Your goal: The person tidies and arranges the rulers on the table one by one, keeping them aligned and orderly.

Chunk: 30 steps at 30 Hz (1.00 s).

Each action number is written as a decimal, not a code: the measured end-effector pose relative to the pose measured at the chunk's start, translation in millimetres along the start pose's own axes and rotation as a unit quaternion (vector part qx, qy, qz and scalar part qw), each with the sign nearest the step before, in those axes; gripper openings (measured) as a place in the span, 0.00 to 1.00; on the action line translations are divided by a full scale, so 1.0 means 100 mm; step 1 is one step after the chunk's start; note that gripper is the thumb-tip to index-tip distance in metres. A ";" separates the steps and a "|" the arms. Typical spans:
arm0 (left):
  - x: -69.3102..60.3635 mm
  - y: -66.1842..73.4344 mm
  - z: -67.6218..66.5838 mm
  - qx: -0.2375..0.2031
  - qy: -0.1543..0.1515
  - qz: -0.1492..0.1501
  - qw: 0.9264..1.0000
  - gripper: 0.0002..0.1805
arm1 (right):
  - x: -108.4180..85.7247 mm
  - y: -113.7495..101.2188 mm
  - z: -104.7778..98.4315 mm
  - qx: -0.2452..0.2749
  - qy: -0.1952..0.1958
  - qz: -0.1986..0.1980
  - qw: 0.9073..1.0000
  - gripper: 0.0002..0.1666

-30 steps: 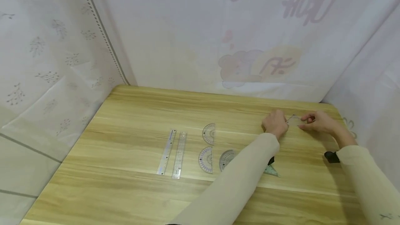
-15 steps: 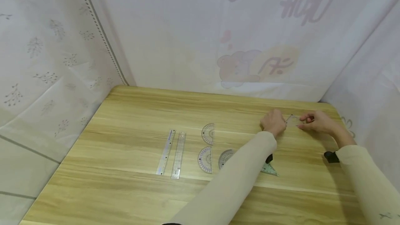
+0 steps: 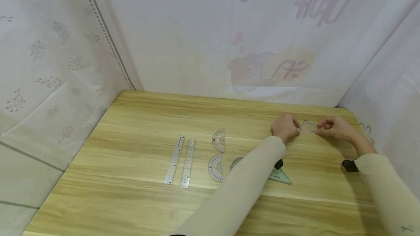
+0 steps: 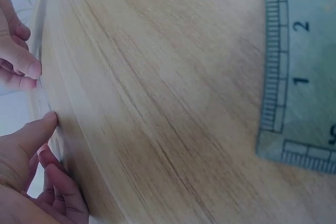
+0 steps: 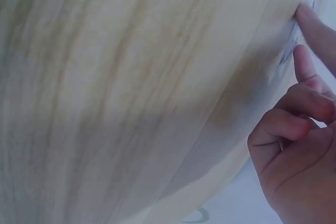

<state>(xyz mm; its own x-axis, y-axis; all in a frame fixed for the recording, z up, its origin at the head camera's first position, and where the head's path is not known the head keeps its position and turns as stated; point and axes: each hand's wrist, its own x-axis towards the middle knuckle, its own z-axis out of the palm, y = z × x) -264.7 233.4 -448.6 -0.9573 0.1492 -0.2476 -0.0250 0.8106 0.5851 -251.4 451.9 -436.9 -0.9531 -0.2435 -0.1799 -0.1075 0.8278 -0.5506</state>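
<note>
Near the table's far right corner, my left hand (image 3: 284, 126) and right hand (image 3: 336, 131) face each other across a small clear plastic piece with dark edge lines, which looks like a set square (image 3: 307, 127). My left fingertips pinch its left side. At its right side, my right thumb and forefinger hold the other end. The left wrist view shows both hands close together at the table's edge, with the clear piece barely visible between them. A green set square (image 3: 280, 177) lies partly under my left forearm; its scale fills the right of the left wrist view.
Two clear rulers, one left (image 3: 175, 160) and one right (image 3: 188, 163), lie side by side on the wooden table (image 3: 131, 199). Two clear protractors (image 3: 219, 141) sit beside them, one below the other. A grey protractor (image 3: 235, 162) is partly covered by my left sleeve.
My left hand and forearm have shifted slightly left, uncovering more of the green set square and covering more of the grey protractor. My right hand stays almost in place.
</note>
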 end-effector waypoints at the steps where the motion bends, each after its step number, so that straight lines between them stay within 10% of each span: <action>1: 0.01 -0.01 0.00 0.000 0.001 0.003 1.000 0.08 | 0.00 0.00 0.00 -0.001 0.000 -0.001 1.000 0.22; 30: 0.06 -0.02 0.03 0.002 -0.009 0.007 1.000 0.09 | 0.00 -0.04 0.01 0.018 -0.039 -0.015 0.999 0.18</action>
<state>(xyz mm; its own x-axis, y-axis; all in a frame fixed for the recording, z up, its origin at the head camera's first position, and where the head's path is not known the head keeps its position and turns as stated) -269.2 234.4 -452.8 -0.9523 0.1705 -0.2532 -0.0105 0.8106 0.5856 -250.6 447.9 -435.0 -0.9241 -0.3084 -0.2255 -0.1246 0.8013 -0.5852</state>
